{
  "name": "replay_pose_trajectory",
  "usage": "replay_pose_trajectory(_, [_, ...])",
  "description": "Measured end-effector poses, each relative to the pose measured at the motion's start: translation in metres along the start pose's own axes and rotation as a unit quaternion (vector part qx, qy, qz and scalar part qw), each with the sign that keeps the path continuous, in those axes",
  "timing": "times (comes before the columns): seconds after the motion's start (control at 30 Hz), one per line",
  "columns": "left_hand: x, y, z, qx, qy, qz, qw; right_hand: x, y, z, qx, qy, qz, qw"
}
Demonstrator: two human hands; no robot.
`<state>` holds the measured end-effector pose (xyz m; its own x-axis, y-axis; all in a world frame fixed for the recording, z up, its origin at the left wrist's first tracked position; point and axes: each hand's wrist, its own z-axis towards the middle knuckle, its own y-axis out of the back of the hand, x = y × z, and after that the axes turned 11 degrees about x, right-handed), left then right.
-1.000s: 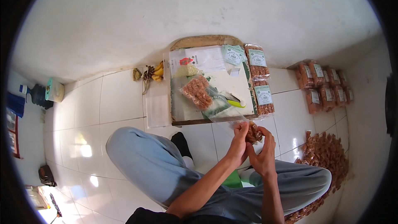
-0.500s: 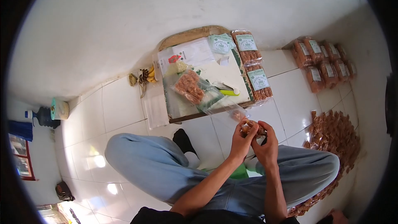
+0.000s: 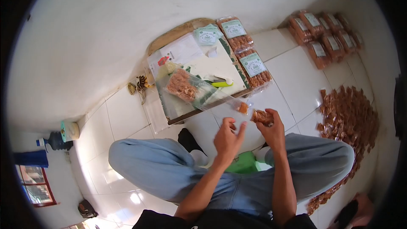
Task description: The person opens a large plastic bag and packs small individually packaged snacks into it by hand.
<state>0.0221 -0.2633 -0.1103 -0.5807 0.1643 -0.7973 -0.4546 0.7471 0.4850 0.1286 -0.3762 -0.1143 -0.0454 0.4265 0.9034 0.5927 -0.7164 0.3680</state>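
Observation:
My right hand (image 3: 273,129) is closed around a small bunch of brown snack packets (image 3: 261,117) in clear wrap, above the floor between my knees. My left hand (image 3: 229,139) is apart from it, fingers loosely bent and thumb stretched out, with nothing visible in it. Just beyond my hands, an orange-brown packet (image 3: 243,108) shows at the near end of a long clear plastic bag (image 3: 216,98). The bag's far part, on the low table (image 3: 203,111), bulges with a brown clump of snack packets (image 3: 181,85).
A green-handled cutter (image 3: 222,83) and printed labels (image 3: 207,35) lie on the table. Two labelled packs (image 3: 254,67) line its right edge. More filled packs (image 3: 324,38) are stacked by the wall. A heap of small brown packets (image 3: 349,123) covers the floor at right.
My hands have separated: the left moved away to the left and let go, while the right keeps the packets. The view has shifted, showing more of the green thing between my legs.

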Motion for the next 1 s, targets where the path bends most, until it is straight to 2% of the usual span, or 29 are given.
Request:
replay_pose_trajectory(0.03, [0.008, 0.004, 0.007, -0.064, -0.051, 0.155, 0.985, -0.006, -0.001, 0.006, -0.005, -0.007, 0.005, 1.0])
replay_pose_trajectory(0.1, [0.008, 0.012, 0.018, -0.058, -0.044, 0.186, 0.98, -0.019, -0.008, 0.022, 0.131, -0.106, 0.083, 0.982])
replay_pose_trajectory(0.17, [0.023, 0.012, 0.034, -0.072, -0.049, 0.28, 0.956, -0.021, -0.022, 0.031, 0.13, -0.08, 0.098, 0.983])
replay_pose_trajectory(0.23, [0.025, 0.013, 0.038, -0.081, -0.047, 0.276, 0.957, -0.008, -0.031, 0.039, 0.187, -0.145, 0.172, 0.956])
replay_pose_trajectory(0.3, [0.027, 0.014, 0.038, -0.069, -0.006, 0.29, 0.955, 0.005, -0.038, 0.046, 0.195, -0.147, 0.178, 0.953])
replay_pose_trajectory(0.37, [0.03, 0.011, 0.036, -0.074, -0.016, 0.287, 0.955, 0.003, -0.045, 0.055, 0.266, -0.219, 0.214, 0.914])
replay_pose_trajectory(0.5, [0.032, 0.008, 0.031, -0.085, -0.037, 0.266, 0.959, -0.012, -0.071, 0.065, 0.253, -0.206, 0.307, 0.894])
replay_pose_trajectory(0.57, [0.033, 0.007, 0.031, -0.097, -0.05, 0.258, 0.96, -0.014, -0.079, 0.069, 0.27, -0.203, 0.41, 0.847])
replay_pose_trajectory(0.7, [0.037, 0.013, 0.032, -0.108, -0.095, 0.242, 0.959, -0.01, -0.09, 0.081, 0.324, -0.168, 0.431, 0.825])
replay_pose_trajectory(0.77, [0.037, 0.013, 0.03, -0.099, -0.094, 0.242, 0.961, -0.01, -0.098, 0.09, 0.388, -0.067, 0.44, 0.807])
replay_pose_trajectory(0.9, [0.031, 0.016, 0.027, -0.077, -0.093, 0.228, 0.966, -0.011, -0.123, 0.108, 0.39, -0.086, 0.458, 0.794])
replay_pose_trajectory(0.97, [0.032, 0.016, 0.028, -0.072, -0.084, 0.23, 0.967, -0.016, -0.135, 0.113, 0.394, -0.144, 0.495, 0.761])
replay_pose_trajectory(1.0, [0.031, 0.017, 0.028, -0.077, -0.09, 0.23, 0.966, -0.003, -0.132, 0.107, 0.369, -0.133, 0.488, 0.78])
